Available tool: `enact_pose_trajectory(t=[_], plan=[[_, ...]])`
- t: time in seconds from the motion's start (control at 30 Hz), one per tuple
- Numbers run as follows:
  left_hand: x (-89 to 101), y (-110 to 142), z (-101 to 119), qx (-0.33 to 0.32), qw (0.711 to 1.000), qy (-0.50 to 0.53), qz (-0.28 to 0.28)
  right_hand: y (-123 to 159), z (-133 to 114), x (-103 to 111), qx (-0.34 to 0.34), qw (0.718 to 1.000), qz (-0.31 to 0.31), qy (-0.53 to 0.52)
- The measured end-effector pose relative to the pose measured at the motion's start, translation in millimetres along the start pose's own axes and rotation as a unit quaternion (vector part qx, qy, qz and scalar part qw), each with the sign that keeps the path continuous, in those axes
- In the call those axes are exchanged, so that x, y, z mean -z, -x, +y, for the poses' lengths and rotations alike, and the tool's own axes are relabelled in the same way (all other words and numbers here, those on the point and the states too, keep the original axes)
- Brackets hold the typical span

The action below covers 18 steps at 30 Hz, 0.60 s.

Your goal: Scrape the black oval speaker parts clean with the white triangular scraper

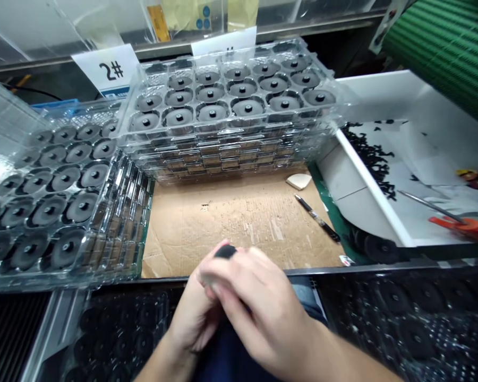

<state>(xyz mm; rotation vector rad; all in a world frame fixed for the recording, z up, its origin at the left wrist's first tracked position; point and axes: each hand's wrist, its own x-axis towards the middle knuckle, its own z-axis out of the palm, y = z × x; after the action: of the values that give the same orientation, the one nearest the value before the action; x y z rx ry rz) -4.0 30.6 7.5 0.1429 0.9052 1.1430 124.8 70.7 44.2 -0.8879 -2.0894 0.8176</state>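
The left hand (193,313) and right hand (258,302) hold a small black part (225,251) in narrowly closed fingers; a slack grip risks dropping it onto the cardboard sheet (239,223).

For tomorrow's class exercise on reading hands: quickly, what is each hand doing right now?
Left hand: closed beneath the right hand; whether it grips the part is hidden.
Right hand: closed, holding a small black part.
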Motion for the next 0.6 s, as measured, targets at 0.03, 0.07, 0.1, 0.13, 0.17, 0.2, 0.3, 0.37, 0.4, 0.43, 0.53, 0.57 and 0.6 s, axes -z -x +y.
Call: enact_pose_trajectory(t=[0.03, 0.07, 0.1, 0.13, 0.17, 0.2, 0.3, 0.37, 0.4, 0.43, 0.53, 0.57, 0.6], plan=[[0.3, 1, 2, 0.000, 1.000, 0.013, -0.009, 4, 0, 4, -0.004, 0.999, -0.040, -0.026], [1.1, 1, 4, 0.006, 1.000, 0.022, -0.016, 8, 1, 9, -0.020, 0.996, -0.073, -0.042], [2.2, 1, 5, 0.016, 0.999, 0.027, -0.020, 12, 2, 14, -0.045, 0.994, -0.090, -0.038], [3.3, 0, 5, 0.027, 0.999, 0.030, -0.017, 15, 3, 18, -0.074, 0.993, -0.090, -0.015], [4.2, 0, 4, 0.037, 0.999, 0.033, -0.009, 16, 4, 22, -0.095, 0.992, -0.081, 0.020], [4.6, 0, 3, 0.044, 0.998, 0.035, 0.001, 15, 4, 24, -0.098, 0.991, -0.064, 0.061], [3.6, 1, -1, 0.072, 0.997, 0.039, -0.011, 1, 5, 24, 0.020, 0.991, -0.059, 0.119], [2.1, 2, -1, 0.086, 0.995, 0.032, -0.041, -12, 7, 22, 0.122, 0.984, -0.106, 0.068], [1.4, 2, -1, 0.087, 0.995, 0.027, -0.048, -16, 8, 21, 0.137, 0.981, -0.133, 0.040], [0.7, 3, 0, 0.085, 0.995, 0.022, -0.048, -20, 8, 21, 0.120, 0.981, -0.151, 0.027], [-0.6, 3, 3, 0.079, 0.995, 0.021, -0.051, -21, 7, 18, 0.043, 0.987, -0.137, 0.072], [-0.7, 3, 4, 0.077, 0.995, 0.022, -0.059, -20, 7, 17, 0.055, 0.987, -0.130, 0.077], [-0.7, 3, 5, 0.077, 0.995, 0.022, -0.064, -19, 8, 15, 0.083, 0.986, -0.129, 0.069]])
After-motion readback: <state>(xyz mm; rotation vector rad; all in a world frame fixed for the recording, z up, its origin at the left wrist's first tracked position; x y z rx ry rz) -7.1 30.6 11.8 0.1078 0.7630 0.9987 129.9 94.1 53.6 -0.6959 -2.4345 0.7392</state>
